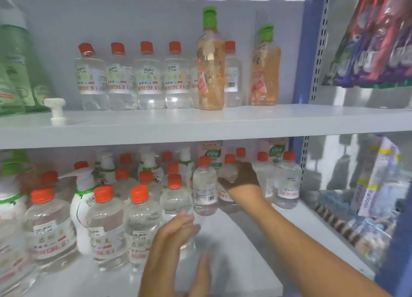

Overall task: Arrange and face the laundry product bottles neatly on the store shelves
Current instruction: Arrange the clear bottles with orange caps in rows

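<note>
The right hand [242, 177] reaches deep into the lower shelf [234, 241] and curls its fingers around a clear bottle [227, 185] with an orange cap. That bottle stands near the back, just beside another clear bottle [205, 188]. The left hand [176, 241] is close to the front, fingers straight and loose, touching the side of a front bottle [178, 203]. It holds nothing. More clear bottles crowd the left side. On the upper shelf [200, 123], four clear bottles stand in a row beside two peach bottles [210, 74] with green caps.
</note>
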A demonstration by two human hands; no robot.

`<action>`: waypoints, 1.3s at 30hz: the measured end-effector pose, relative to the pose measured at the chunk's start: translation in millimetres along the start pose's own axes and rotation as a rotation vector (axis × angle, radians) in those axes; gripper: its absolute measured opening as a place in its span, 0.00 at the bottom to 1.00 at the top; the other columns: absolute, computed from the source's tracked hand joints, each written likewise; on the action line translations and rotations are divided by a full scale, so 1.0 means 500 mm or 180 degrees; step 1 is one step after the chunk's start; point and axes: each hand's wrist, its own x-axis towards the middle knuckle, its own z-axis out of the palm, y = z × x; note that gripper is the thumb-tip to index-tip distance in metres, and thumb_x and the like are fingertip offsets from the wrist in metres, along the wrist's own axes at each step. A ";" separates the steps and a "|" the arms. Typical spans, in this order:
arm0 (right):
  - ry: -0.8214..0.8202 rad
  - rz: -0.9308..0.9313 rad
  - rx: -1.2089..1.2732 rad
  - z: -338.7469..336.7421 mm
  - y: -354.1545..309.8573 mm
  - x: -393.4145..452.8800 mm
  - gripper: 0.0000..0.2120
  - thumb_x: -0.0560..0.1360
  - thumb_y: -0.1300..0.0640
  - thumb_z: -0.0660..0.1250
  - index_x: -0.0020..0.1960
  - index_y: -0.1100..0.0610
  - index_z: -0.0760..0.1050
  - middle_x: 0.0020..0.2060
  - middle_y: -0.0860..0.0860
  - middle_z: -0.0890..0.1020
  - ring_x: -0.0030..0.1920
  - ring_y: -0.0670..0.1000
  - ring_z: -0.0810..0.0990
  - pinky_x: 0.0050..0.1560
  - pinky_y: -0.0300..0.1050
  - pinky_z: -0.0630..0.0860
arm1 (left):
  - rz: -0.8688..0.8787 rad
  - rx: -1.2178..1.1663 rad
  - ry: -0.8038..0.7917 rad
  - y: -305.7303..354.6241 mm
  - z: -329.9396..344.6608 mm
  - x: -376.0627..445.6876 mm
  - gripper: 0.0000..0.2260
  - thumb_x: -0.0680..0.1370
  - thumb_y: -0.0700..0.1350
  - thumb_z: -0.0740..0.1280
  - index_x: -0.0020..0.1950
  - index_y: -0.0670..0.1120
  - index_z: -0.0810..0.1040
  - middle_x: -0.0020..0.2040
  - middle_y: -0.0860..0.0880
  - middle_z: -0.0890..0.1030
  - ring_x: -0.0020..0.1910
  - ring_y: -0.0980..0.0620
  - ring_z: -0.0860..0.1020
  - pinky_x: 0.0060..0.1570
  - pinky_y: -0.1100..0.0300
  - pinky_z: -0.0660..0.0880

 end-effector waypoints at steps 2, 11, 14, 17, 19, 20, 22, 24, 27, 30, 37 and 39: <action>-0.0023 -0.0049 -0.0095 -0.005 -0.001 -0.006 0.35 0.72 0.42 0.76 0.72 0.55 0.67 0.65 0.54 0.71 0.63 0.56 0.77 0.61 0.46 0.76 | 0.0652 0.0164 0.0765 0.004 0.075 0.037 0.24 0.71 0.47 0.79 0.62 0.64 0.77 0.64 0.61 0.75 0.70 0.65 0.70 0.59 0.80 0.64; 0.0185 -0.0365 0.0375 -0.199 0.128 -0.190 0.29 0.75 0.46 0.73 0.74 0.44 0.70 0.67 0.40 0.70 0.65 0.42 0.72 0.58 0.29 0.65 | -0.1140 0.0989 0.0767 0.026 0.238 0.290 0.30 0.78 0.55 0.70 0.71 0.34 0.72 0.52 0.43 0.79 0.52 0.45 0.79 0.57 0.47 0.80; 0.0105 -0.0395 0.0809 -0.242 0.166 -0.229 0.28 0.74 0.44 0.74 0.70 0.34 0.68 0.62 0.33 0.74 0.60 0.34 0.74 0.57 0.28 0.69 | -0.0939 0.2334 0.1036 0.028 0.261 0.305 0.41 0.79 0.60 0.69 0.81 0.40 0.54 0.68 0.39 0.71 0.64 0.41 0.73 0.57 0.50 0.77; -0.0182 -0.0216 0.1345 -0.263 0.178 -0.240 0.31 0.73 0.46 0.76 0.70 0.30 0.68 0.56 0.31 0.81 0.55 0.34 0.80 0.58 0.42 0.78 | -0.0773 0.1870 0.0968 0.058 0.271 0.259 0.30 0.80 0.54 0.68 0.77 0.42 0.64 0.61 0.42 0.74 0.56 0.43 0.77 0.53 0.54 0.78; -0.0315 -0.0207 0.1415 -0.266 0.178 -0.245 0.31 0.72 0.45 0.76 0.71 0.29 0.68 0.56 0.31 0.82 0.54 0.35 0.81 0.58 0.45 0.80 | -0.0801 0.1343 0.0815 0.078 0.268 0.202 0.19 0.81 0.52 0.70 0.66 0.44 0.71 0.55 0.47 0.75 0.53 0.45 0.77 0.48 0.58 0.75; -0.0337 -0.0259 0.1400 -0.264 0.174 -0.248 0.32 0.71 0.42 0.76 0.72 0.29 0.67 0.58 0.31 0.81 0.56 0.36 0.81 0.59 0.47 0.80 | -0.0562 0.1257 0.0823 0.086 0.261 0.162 0.22 0.80 0.52 0.70 0.71 0.46 0.70 0.62 0.49 0.73 0.59 0.47 0.76 0.53 0.59 0.74; -0.0388 -0.0302 0.1313 -0.248 0.165 -0.247 0.35 0.69 0.36 0.74 0.72 0.28 0.65 0.60 0.32 0.81 0.58 0.38 0.80 0.62 0.50 0.80 | -0.0063 0.1096 0.0895 0.098 0.229 0.068 0.36 0.79 0.55 0.70 0.83 0.56 0.55 0.73 0.59 0.63 0.67 0.59 0.69 0.60 0.64 0.71; -0.0576 -0.0359 0.1352 -0.222 0.147 -0.242 0.34 0.69 0.36 0.74 0.72 0.26 0.64 0.59 0.31 0.81 0.58 0.36 0.80 0.63 0.49 0.79 | 0.0041 0.0849 0.1015 0.098 0.176 -0.020 0.41 0.78 0.57 0.70 0.82 0.65 0.47 0.74 0.68 0.60 0.69 0.67 0.66 0.63 0.61 0.74; -0.0973 -0.0488 0.1354 -0.161 0.105 -0.231 0.38 0.70 0.34 0.73 0.75 0.27 0.60 0.66 0.33 0.78 0.66 0.41 0.78 0.67 0.52 0.76 | -0.0080 0.0703 0.1577 0.081 0.068 -0.114 0.42 0.73 0.58 0.73 0.79 0.72 0.51 0.70 0.69 0.67 0.68 0.70 0.68 0.62 0.58 0.76; -0.1217 -0.0527 0.1358 -0.097 0.053 -0.205 0.36 0.75 0.39 0.71 0.77 0.30 0.57 0.72 0.32 0.68 0.72 0.42 0.69 0.73 0.51 0.69 | -0.0258 0.1096 0.2016 0.029 -0.044 -0.147 0.42 0.74 0.51 0.76 0.82 0.65 0.56 0.66 0.67 0.68 0.65 0.70 0.69 0.56 0.58 0.75; -0.1372 -0.0526 0.0797 0.015 -0.048 -0.139 0.31 0.82 0.43 0.64 0.80 0.46 0.57 0.72 0.51 0.73 0.69 0.55 0.74 0.59 0.43 0.68 | -0.0592 0.1478 0.2123 -0.111 -0.196 -0.113 0.42 0.77 0.47 0.74 0.84 0.57 0.53 0.73 0.49 0.69 0.69 0.45 0.71 0.59 0.45 0.76; -0.1292 -0.0487 0.0801 0.024 -0.065 -0.138 0.30 0.82 0.43 0.65 0.79 0.48 0.60 0.71 0.52 0.75 0.66 0.53 0.76 0.56 0.40 0.67 | -0.0536 0.1433 0.1985 -0.141 -0.211 -0.090 0.41 0.78 0.47 0.73 0.84 0.57 0.52 0.78 0.50 0.65 0.75 0.53 0.65 0.67 0.47 0.71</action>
